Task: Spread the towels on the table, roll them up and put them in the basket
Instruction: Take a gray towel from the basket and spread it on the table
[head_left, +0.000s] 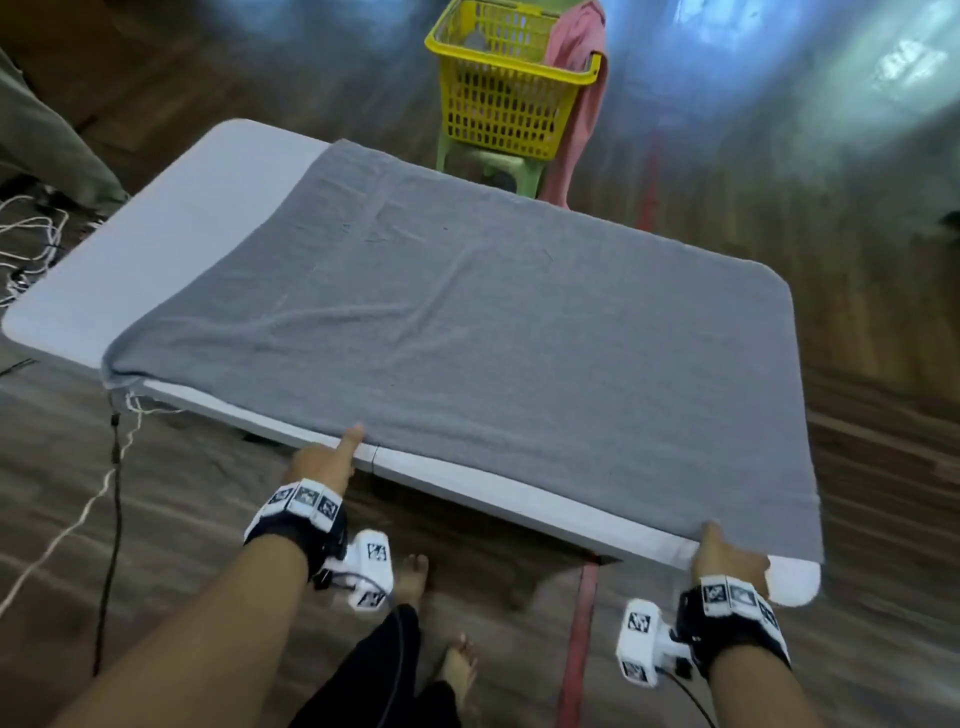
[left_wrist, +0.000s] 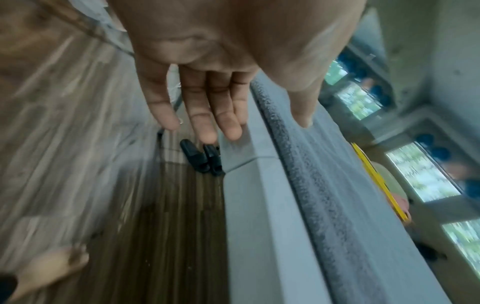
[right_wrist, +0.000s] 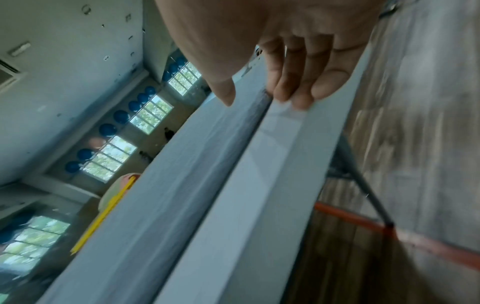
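Observation:
A grey towel lies spread flat over most of the white folding table; its right end hangs over the table's end. My left hand is at the near edge, thumb touching the towel's hem, with straight fingers hanging beside the table rim. Close to the near right corner, my right hand has its thumb lying on the towel and its fingers against the rim. Neither hand grips anything. Beyond the table stands a yellow basket with a pink towel draped over its right rim.
The basket sits on a green plastic stool. Cables trail on the wooden floor at the left, and one hangs near the table's left corner. A red strip runs across the floor under the table. My bare feet stand close to the near edge.

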